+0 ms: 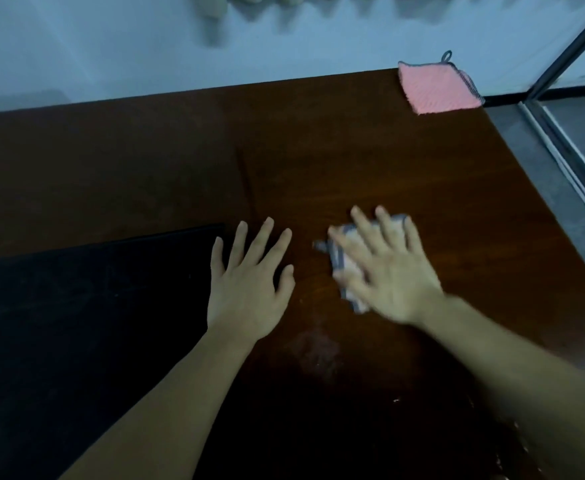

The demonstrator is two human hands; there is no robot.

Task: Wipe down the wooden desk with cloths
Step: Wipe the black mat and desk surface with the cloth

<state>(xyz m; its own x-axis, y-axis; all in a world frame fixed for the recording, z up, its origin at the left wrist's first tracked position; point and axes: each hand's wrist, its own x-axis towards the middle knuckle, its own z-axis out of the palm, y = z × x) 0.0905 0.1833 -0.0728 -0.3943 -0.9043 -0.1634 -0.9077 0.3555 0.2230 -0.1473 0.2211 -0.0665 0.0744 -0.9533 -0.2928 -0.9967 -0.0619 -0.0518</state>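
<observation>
Wooden desk (370, 161): right hand (393, 271) pressed flat, fingers straight, on white cloth (348, 268) (blurred); left hand (247, 277) rested released, fingers spread; pink cloth (436, 86) lay at far corner.

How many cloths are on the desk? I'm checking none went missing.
2. A white cloth lies under the right hand mid-desk; a pink cloth lies flat at the desk's far right corner. None else shows.

No readable text, labels or numbers anywhere.
</observation>
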